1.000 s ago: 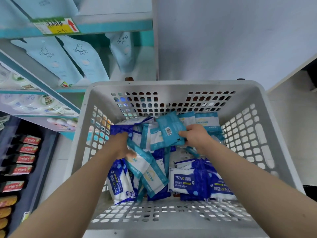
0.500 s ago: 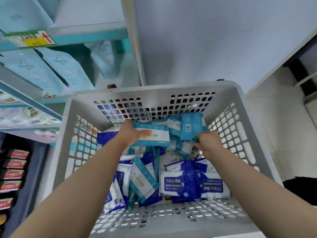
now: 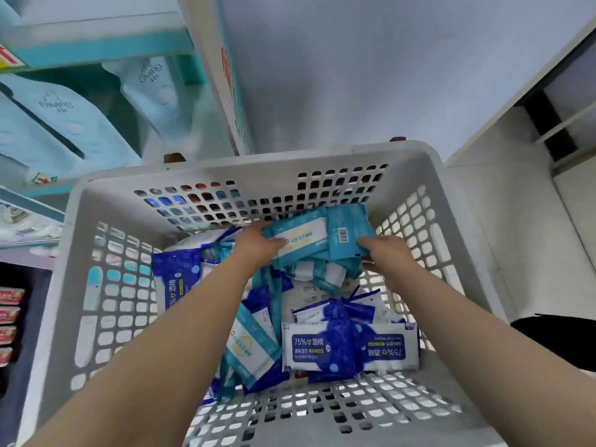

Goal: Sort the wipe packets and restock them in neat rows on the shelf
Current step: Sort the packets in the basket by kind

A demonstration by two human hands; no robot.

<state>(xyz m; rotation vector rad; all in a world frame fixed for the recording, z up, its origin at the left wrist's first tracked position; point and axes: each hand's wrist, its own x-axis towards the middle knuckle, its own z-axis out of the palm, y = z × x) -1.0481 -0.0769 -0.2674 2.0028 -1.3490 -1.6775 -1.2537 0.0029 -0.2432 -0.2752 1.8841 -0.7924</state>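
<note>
A grey perforated basket [image 3: 225,175] holds several wipe packets. Both hands are inside it near the far wall. My left hand [image 3: 258,245] grips a teal packet with a white label [image 3: 303,235]. My right hand [image 3: 385,258] holds a teal packet with a barcode [image 3: 346,233] pressed against the first one. More teal packets [image 3: 317,272] lie loose beneath. Dark blue 75% alcohol wipe packets [image 3: 309,348] lie at the near side, with another blue packet [image 3: 175,275] at the left.
Teal shelves [image 3: 103,50] at the upper left carry light blue pouches [image 3: 58,117]. Lower left shelves hold red packaged goods [image 3: 9,314]. A white wall [image 3: 371,66] rises behind the basket; tiled floor [image 3: 529,240] lies to the right.
Both hands have brought their teal packets together near the basket's far wall. The view has shifted right, so the shelves sit further left in view.
</note>
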